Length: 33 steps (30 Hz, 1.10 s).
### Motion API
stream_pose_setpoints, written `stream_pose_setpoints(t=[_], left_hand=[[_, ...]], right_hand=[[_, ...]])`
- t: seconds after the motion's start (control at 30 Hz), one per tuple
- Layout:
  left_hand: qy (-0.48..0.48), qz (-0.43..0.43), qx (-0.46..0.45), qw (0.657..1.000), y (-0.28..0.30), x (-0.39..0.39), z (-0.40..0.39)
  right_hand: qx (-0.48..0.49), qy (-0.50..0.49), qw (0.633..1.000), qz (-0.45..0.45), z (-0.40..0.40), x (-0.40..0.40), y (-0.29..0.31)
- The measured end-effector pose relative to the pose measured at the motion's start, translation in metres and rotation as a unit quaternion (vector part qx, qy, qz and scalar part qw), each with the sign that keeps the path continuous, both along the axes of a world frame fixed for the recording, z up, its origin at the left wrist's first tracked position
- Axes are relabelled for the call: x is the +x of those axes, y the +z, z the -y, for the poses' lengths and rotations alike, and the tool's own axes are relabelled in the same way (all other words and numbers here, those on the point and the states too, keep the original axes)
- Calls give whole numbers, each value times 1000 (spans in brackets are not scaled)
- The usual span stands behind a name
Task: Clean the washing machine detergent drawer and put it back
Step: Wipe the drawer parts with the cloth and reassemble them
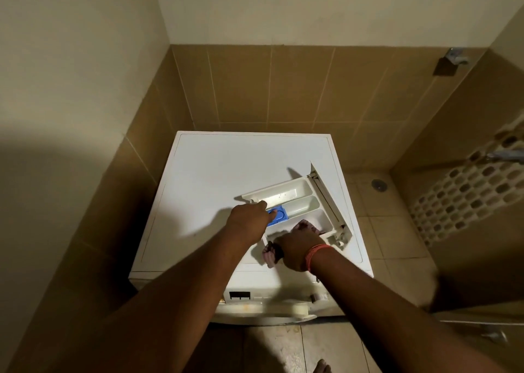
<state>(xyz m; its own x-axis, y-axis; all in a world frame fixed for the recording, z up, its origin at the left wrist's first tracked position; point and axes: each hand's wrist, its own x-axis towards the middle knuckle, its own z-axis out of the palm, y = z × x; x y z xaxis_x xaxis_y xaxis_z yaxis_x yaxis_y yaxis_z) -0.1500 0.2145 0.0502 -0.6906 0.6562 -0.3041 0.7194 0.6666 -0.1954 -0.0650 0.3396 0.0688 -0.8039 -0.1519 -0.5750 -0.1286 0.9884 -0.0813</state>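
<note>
- I find the detergent drawer (295,202) out of its slot, lying askew on the washing machine (215,174) top, front panel toward the rear right.
- My left hand (249,222) steadies the drawer's near end beside the blue insert (279,215), fingers curled over the rim.
- My right hand (297,247) bunches a pinkish cloth (269,255) in the nearest compartment, fingers clamped on it.
- Judgement: wiping is under way. Hold the drawer firmly, and work the cloth into corners and along the dividers.
- Risk: the drawer could skid toward the right edge.
</note>
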Motion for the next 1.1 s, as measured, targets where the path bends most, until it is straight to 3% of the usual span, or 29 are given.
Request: stream_pose_setpoints(t=[0.17,0.4,0.6,0.77,0.97,1.1], left_hand=[[2,-4,2,1000,0,0,-1],[5,4,6,1000,-1,1,-1],[7,1,16,1000,-2,0,-1],[2,9,10,1000,-3,-2,-3],[6,7,13,1000,-4,-1,-3],[7,7,16,1000,-3,-1,-3]], right_hand=[[106,-25,994,1,-27,-2,7],[-40,-10,999,8,-17,-2,-5],[53,-21,998,-10,-43,-3,5],[-29,-9,999,21,-5,1,0],[86,-48,995,29,-33,-6,11],[1,-28,998,50,-15,-3,6]])
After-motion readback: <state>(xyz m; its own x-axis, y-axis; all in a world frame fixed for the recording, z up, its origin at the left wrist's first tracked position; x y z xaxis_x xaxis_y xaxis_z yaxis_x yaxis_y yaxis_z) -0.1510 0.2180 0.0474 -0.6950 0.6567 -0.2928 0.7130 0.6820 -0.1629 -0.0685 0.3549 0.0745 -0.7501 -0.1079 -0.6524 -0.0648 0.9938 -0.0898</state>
